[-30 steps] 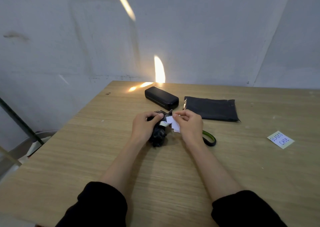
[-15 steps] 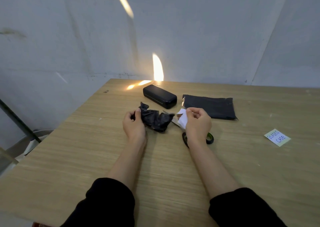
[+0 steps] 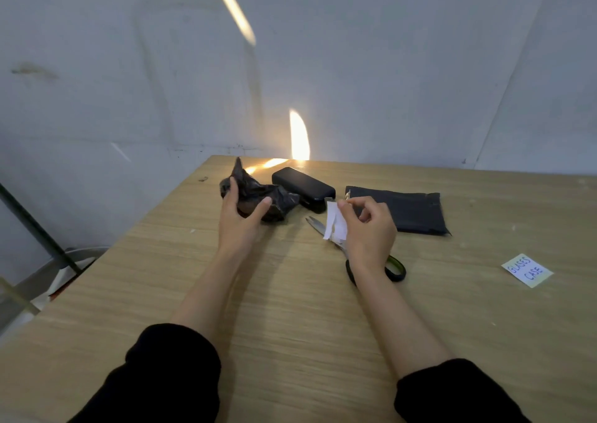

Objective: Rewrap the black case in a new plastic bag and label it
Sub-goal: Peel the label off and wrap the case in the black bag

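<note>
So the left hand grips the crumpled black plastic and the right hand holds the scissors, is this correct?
Not quite. The left hand does grip the crumpled black plastic, but the right hand pinches a white paper scrap, not the scissors; those lie on the table, partly hidden by that hand. The head view shows this.

Black case (image 3: pixel 303 188) closed on the tabletop (image 3: pixel 290 309) ahead of me, flat black plastic bag (image 3: pixel 407 211) just right of it, handwritten label (image 3: pixel 527 270) well apart, far right
</note>
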The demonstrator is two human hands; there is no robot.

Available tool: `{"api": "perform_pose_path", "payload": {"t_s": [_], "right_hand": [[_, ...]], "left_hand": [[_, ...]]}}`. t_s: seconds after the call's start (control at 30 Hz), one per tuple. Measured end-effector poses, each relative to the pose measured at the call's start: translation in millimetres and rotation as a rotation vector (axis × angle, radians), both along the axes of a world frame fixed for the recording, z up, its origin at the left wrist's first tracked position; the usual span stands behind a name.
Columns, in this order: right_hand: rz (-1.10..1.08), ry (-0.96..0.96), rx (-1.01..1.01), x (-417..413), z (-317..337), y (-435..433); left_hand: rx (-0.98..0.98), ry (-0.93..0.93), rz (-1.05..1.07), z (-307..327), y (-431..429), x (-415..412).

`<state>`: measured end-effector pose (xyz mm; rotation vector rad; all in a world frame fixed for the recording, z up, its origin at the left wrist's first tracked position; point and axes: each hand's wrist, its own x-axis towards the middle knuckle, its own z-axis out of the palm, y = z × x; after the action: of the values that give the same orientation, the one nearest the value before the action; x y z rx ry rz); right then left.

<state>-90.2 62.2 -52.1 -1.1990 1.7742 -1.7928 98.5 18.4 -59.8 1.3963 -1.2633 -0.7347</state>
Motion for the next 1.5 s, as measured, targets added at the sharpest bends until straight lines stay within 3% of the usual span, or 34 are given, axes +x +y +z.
{"api": "perform_pose_path", "payload": {"t_s": [0.13,0.27,0.33,0.5,0.63,0.77,1.0,1.3,1.5], "right_hand": [[0.133,-0.043,-0.051,23.4,6.8,-3.7],[0.367,0.058,-0.044,46.1,2.5,-6.7],[0.462,0.039,-0.046,53.5,-1.1,-10.2],[0.565,0.084,0.004,69.1,-4.8,-33.8],[0.598,0.438,0.231,77.0,-16.4,-51.3],[0.638,0.649,0.271,81.0,-22.3,-52.9],[0.569,0.607,0.204,77.8,-21.8,-41.6],[0.474,0.493,0.205,61.9,-20.5,-29.7],[0.396,0.24,0.239,63.9,-19.2,-31.0]], "left_hand": [[0.021,-0.084,0.03,-1.6,5.7,13.9],[0.123,-0.655,0.246,-9.9,7.9,23.1],[0.025,-0.741,0.227,-14.3,5.5,28.3],[0.025,-0.603,0.072,-13.9,1.8,39.9],[0.0,-0.61,0.117,-12.9,8.6,54.9],[-0.017,-0.767,0.087,-20.1,7.2,62.2],[-0.067,-0.728,0.107,-16.0,11.1,47.4],[0.058,-0.871,0.025,-8.7,13.8,30.6],[0.051,-0.861,-0.044,-11.2,13.6,24.5]]}}
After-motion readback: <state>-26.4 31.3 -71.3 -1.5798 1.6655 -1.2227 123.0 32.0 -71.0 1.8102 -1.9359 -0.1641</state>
